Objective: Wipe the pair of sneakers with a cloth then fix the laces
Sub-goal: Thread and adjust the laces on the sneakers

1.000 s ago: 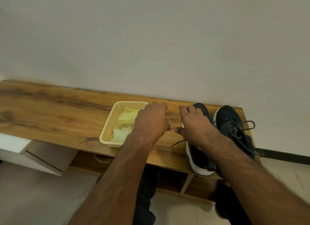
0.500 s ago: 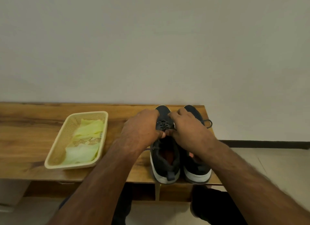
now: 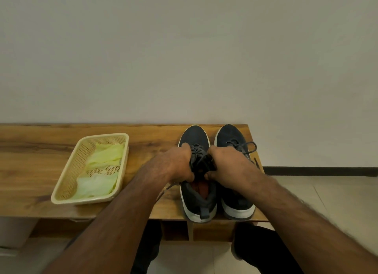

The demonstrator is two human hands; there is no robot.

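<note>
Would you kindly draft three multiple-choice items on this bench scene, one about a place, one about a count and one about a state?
1. Where do the yellow-green cloths lie?
A. In the cream basket
B. On the floor
C. Over the right-side sneaker

2. How many sneakers stand on the wooden bench?
A. One
B. Two
C. Four

3. What are the hands doing?
A. Both rest flat on the bench
B. Both grip the left-side sneaker at its laces
C. Both hold a cloth

Key: 1 A, the cloths sit inside the basket. 2 B, the left-side sneaker and right-side sneaker stand side by side. 3 B, the left hand and right hand curl around its laced throat.
</note>
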